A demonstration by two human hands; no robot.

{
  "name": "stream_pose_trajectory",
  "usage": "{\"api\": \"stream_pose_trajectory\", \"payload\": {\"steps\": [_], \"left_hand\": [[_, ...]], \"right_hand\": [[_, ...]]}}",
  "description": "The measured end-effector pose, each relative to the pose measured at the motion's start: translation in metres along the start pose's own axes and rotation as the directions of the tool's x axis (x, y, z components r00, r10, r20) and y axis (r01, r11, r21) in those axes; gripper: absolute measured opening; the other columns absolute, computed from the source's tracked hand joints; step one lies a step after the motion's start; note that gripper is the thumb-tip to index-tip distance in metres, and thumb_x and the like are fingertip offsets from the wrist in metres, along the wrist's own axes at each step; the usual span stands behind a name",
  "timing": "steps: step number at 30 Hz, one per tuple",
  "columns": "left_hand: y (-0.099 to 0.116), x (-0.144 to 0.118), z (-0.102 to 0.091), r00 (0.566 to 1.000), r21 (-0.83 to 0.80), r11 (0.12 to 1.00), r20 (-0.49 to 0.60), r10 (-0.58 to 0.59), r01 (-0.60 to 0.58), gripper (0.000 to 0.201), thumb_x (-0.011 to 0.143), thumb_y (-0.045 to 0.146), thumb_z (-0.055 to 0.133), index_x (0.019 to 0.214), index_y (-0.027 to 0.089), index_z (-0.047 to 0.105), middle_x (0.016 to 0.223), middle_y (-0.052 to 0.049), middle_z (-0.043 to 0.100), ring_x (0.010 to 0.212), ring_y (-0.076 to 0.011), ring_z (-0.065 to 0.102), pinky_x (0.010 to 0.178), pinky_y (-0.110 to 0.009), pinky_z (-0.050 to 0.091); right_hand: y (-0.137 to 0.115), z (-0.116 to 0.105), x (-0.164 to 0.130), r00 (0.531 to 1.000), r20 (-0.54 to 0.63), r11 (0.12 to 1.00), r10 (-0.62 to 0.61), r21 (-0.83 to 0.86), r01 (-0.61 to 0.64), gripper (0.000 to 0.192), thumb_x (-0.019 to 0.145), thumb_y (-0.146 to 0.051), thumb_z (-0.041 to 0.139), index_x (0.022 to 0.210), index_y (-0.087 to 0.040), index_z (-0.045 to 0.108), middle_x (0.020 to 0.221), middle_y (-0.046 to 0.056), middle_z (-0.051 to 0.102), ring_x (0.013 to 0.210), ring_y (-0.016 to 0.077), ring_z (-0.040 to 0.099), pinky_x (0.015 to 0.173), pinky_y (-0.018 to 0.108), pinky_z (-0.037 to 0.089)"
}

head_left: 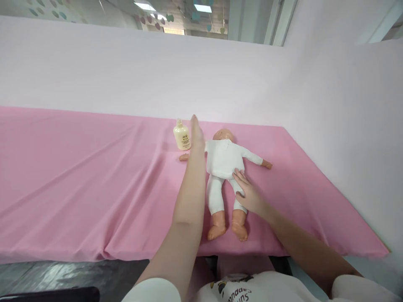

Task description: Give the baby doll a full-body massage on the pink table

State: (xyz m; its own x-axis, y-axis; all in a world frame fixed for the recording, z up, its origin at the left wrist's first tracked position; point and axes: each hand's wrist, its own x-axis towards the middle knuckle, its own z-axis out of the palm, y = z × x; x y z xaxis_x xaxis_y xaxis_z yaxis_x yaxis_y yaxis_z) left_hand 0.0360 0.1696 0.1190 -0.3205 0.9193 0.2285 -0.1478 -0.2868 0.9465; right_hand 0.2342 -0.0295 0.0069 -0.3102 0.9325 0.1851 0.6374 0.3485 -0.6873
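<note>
Resting flat on the baby doll (222, 161), the right hand (248, 193) lies with fingers together over its hip and near leg, gripping nothing. Beyond it, the left hand (197, 138) stands edge-on beside the doll's far arm, fingers straight and together, empty. The doll lies face-down on the pink cloth (78, 176), a lotion bottle (181, 135) just beyond; it looks light, rigid-limbed under soft clothing, best held around the torso.

A long table draped in a creased pink cloth (78, 180) carried a baby doll in white clothes (223, 161) lying flat and a cream plastic lotion bottle (181, 136) standing just beside it.
</note>
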Motion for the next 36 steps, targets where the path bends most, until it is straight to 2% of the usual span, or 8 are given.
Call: {"api": "stream_pose_trajectory", "payload": {"steps": [1, 3, 5, 7, 10, 23, 31, 36], "left_hand": [[-0.010, -0.010, 0.015, 0.999, 0.199, 0.979, 0.019, 0.037, -0.040, 0.058, 0.106, 0.044, 0.021, 0.162, 0.028, 0.023, 0.173, -0.001, 0.013, 0.159, -0.0161, 0.013, 0.129, -0.037, 0.018], [-0.033, -0.034, 0.042, 0.996, 0.310, 0.949, 0.081, 0.039, -0.063, 0.064, 0.103, 0.035, 0.032, 0.163, 0.015, 0.020, 0.173, -0.008, 0.008, 0.160, -0.0199, 0.002, 0.131, -0.039, 0.006], [-0.054, -0.056, 0.059, 0.956, 0.657, 0.716, 0.290, 0.047, -0.235, 0.066, 0.101, 0.032, 0.032, 0.162, 0.010, 0.021, 0.172, -0.012, 0.010, 0.160, -0.0247, -0.001, 0.130, -0.049, -0.001], [-0.069, -0.069, 0.064, 0.888, 0.784, 0.475, 0.461, -0.013, -0.400, 0.069, 0.100, 0.034, 0.036, 0.161, 0.006, 0.023, 0.171, -0.015, 0.009, 0.160, -0.0280, -0.001, 0.129, -0.053, -0.002], [-0.078, -0.075, 0.058, 0.843, 0.817, 0.318, 0.530, -0.088, -0.481, 0.071, 0.099, 0.038, 0.035, 0.162, 0.008, 0.022, 0.171, -0.013, 0.008, 0.160, -0.0298, 0.002, 0.129, -0.056, 0.001], [-0.073, -0.097, 0.029, 0.786, 0.808, 0.226, 0.585, -0.202, -0.543, 0.067, 0.103, 0.037, 0.025, 0.164, 0.010, 0.016, 0.172, -0.011, 0.007, 0.160, -0.0268, 0.007, 0.129, -0.051, 0.010], [-0.072, -0.106, 0.012, 0.772, 0.810, 0.224, 0.585, -0.248, -0.542, 0.065, 0.103, 0.031, 0.022, 0.164, 0.009, 0.016, 0.171, -0.012, 0.009, 0.160, -0.0256, 0.008, 0.130, -0.047, 0.012], [-0.068, -0.115, 0.002, 0.771, 0.815, 0.214, 0.579, -0.263, -0.539, 0.069, 0.099, 0.030, 0.032, 0.164, 0.013, 0.017, 0.171, -0.010, 0.011, 0.160, -0.0257, 0.009, 0.130, -0.047, 0.015]], "right_hand": [[0.000, 0.001, 0.001, 0.999, 0.015, 0.999, -0.039, -0.021, 0.040, 0.085, 0.080, -0.007, 0.046, 0.161, -0.024, 0.029, 0.171, 0.002, 0.019, 0.160, 0.0237, 0.009, 0.131, 0.054, 0.016], [0.002, 0.003, 0.003, 0.996, 0.041, 0.995, -0.079, -0.054, 0.081, 0.085, 0.080, -0.007, 0.046, 0.161, -0.022, 0.029, 0.170, 0.004, 0.021, 0.160, 0.0256, 0.011, 0.131, 0.057, 0.013], [0.003, 0.004, 0.006, 0.996, 0.058, 0.994, -0.070, -0.079, 0.074, 0.085, 0.079, -0.009, 0.046, 0.161, -0.020, 0.029, 0.170, 0.006, 0.019, 0.159, 0.0280, 0.012, 0.130, 0.060, 0.012], [0.005, 0.004, 0.009, 0.996, 0.076, 0.993, -0.053, -0.104, 0.061, 0.086, 0.079, -0.010, 0.046, 0.162, -0.019, 0.026, 0.170, 0.008, 0.017, 0.159, 0.0292, 0.011, 0.129, 0.062, 0.012], [0.005, 0.004, 0.013, 0.995, 0.092, 0.988, -0.043, -0.144, 0.056, 0.085, 0.082, -0.011, 0.044, 0.163, -0.018, 0.021, 0.170, 0.009, 0.015, 0.159, 0.0278, 0.011, 0.129, 0.061, 0.011], [-0.004, 0.011, 0.034, 0.996, 0.050, 0.937, 0.075, -0.344, -0.053, 0.078, 0.102, -0.054, 0.033, 0.164, -0.011, 0.012, 0.170, 0.017, 0.008, 0.160, 0.0327, 0.006, 0.127, 0.063, 0.010], [-0.008, 0.001, 0.080, 0.991, 0.033, 0.909, 0.127, -0.403, -0.103, 0.086, 0.102, -0.058, 0.021, 0.162, 0.002, 0.007, 0.169, 0.021, 0.008, 0.160, 0.0307, 0.006, 0.129, 0.056, 0.006], [-0.004, -0.008, 0.109, 0.995, 0.092, 0.893, 0.044, -0.450, 0.002, 0.069, 0.105, -0.047, 0.018, 0.164, -0.012, 0.013, 0.171, 0.012, 0.011, 0.160, 0.0283, 0.008, 0.128, 0.058, 0.007]]}}
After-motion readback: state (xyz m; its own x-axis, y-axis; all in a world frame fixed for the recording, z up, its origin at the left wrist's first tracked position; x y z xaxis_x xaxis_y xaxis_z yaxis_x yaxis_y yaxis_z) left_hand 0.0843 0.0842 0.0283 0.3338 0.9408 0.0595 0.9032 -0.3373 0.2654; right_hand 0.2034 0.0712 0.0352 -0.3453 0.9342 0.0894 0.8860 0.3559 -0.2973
